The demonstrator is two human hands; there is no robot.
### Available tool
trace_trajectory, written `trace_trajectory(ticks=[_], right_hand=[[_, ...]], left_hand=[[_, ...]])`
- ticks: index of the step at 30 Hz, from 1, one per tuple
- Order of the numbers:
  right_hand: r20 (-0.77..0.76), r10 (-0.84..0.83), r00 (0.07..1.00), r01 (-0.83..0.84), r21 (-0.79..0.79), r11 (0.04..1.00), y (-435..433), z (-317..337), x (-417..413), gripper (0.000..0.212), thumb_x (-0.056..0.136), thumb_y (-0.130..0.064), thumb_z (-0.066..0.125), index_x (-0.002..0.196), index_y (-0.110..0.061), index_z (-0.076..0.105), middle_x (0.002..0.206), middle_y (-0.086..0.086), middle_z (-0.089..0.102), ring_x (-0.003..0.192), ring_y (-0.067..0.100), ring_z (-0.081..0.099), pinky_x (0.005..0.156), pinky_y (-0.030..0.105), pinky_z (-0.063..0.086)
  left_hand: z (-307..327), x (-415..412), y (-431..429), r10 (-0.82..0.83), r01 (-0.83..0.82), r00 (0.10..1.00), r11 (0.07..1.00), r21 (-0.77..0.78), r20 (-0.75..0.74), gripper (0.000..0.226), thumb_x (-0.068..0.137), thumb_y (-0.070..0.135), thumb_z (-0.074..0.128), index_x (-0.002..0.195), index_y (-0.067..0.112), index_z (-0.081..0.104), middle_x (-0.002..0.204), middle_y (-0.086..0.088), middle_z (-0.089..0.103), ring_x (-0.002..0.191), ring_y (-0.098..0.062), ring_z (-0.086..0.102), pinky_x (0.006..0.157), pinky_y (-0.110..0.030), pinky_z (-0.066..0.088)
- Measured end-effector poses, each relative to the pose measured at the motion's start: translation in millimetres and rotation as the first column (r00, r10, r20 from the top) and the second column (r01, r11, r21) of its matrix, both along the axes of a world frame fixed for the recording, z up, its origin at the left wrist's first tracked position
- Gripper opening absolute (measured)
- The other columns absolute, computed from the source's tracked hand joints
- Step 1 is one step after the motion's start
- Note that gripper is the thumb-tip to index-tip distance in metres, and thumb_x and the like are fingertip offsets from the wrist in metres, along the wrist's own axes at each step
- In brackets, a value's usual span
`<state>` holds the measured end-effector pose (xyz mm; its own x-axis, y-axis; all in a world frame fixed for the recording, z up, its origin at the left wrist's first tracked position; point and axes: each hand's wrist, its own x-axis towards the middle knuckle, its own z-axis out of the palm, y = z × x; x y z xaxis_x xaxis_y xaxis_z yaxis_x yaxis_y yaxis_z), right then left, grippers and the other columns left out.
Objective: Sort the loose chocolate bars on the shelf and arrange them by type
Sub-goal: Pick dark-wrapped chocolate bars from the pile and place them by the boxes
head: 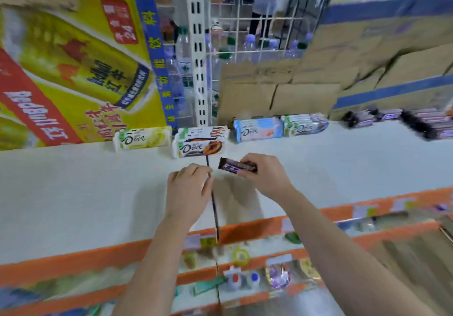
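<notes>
Above the white shelf (pixel 73 193), the right hand (pixel 266 176) pinches one dark chocolate bar (pixel 236 165), not yet placed. Left hand (pixel 187 190) rests beside it, fingers loosely bent, empty. Dove stacks (pixel 199 144) behind look grouped; similar dark bars (pixel 416 122) lie far right.

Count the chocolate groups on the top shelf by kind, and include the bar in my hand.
Dove piles: 4 (yellow, orange, blue, green-white)
Dark-bar heap: 1, bars too blurred to count
Bar in right hand: 1
Total: 6
</notes>
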<state>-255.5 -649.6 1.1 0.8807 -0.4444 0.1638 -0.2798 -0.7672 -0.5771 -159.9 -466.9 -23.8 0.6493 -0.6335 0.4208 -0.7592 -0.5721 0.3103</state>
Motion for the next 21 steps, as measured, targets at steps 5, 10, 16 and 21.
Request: trace_trajectory(ticks=[5, 10, 16, 21], right_hand=[[0.032, -0.110, 0.993, 0.109, 0.017, 0.994, -71, -7, -87, 0.012, 0.077, -0.022, 0.071, 0.088, -0.020, 0.069, 0.081, 0.004, 0.069, 0.076, 0.023, 0.060, 0.063, 0.032, 0.040], [0.072, -0.183, 0.981, 0.184, -0.004, 0.983, -132, -12, -141, 0.013, 0.077, -0.017, 0.071, 0.090, -0.015, 0.070, 0.080, 0.008, 0.063, 0.078, 0.025, 0.058, 0.062, 0.026, 0.030], [0.089, -0.262, 0.961, 0.267, -0.055, 0.962, -216, -10, -178, 0.013, 0.079, -0.009, 0.069, 0.092, -0.009, 0.070, 0.084, 0.013, 0.064, 0.082, 0.030, 0.058, 0.063, 0.025, 0.030], [0.068, -0.271, 0.960, 0.276, -0.070, 0.959, -288, -5, -183, 0.012, 0.078, -0.010, 0.069, 0.090, -0.011, 0.068, 0.086, 0.007, 0.067, 0.082, 0.026, 0.059, 0.064, 0.025, 0.032]], left_hand=[[-2, -66, -79, -0.112, 0.113, 0.993, 0.993, 0.044, -0.032, 0.025, 0.086, 0.033, 0.047, 0.100, 0.024, 0.066, 0.098, 0.003, 0.067, 0.088, -0.024, 0.064, 0.077, -0.038, 0.042], [-4, -102, -151, -0.226, 0.230, 0.973, 0.971, 0.064, -0.053, 0.039, 0.085, 0.042, 0.033, 0.102, 0.027, 0.064, 0.101, 0.006, 0.065, 0.093, -0.020, 0.063, 0.080, -0.037, 0.041], [-4, -127, -252, -0.324, 0.329, 0.942, 0.942, 0.060, -0.083, 0.031, 0.086, 0.034, 0.042, 0.108, 0.026, 0.062, 0.107, 0.004, 0.063, 0.101, -0.020, 0.059, 0.085, -0.038, 0.038], [-1, -130, -326, -0.336, 0.337, 0.938, 0.941, 0.005, -0.084, 0.031, 0.088, 0.035, 0.040, 0.106, 0.025, 0.063, 0.104, 0.005, 0.065, 0.099, -0.020, 0.060, 0.084, -0.038, 0.040]])
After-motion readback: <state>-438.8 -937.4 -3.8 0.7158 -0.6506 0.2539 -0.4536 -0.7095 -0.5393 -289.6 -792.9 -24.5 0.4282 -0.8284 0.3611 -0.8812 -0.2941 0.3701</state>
